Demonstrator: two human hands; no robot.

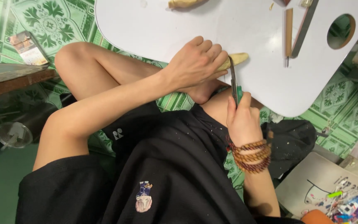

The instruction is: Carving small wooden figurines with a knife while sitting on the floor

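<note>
A pale, tapered piece of carved wood (233,59) is pinned against the near edge of a white, rounded counter (154,29) by the left hand (196,63), whose fingers are curled together over the piece so that only its pointed end is seen past the knuckles. A slim carving tool with a dark metal blade and a green handle (234,85) is gripped in the right hand (242,120), the fist being closed around the handle just below the counter edge, with the blade raised upright and its tip laid against the wood just beside the left fingertips. A stack of brown beaded bracelets (251,155) is worn on the right wrist. Further back on the counter, a wooden-handled tool (289,31) and a long grey metal bar (305,27) are laid side by side, well apart from the hands, near a round hole (341,31) cut through the counter. Another pale wood piece (184,3) is seen at the far edge. A green patterned tiled floor (50,20) is seen beneath, and a black garment flecked with pale shavings (166,166) is worn by the person.
</note>
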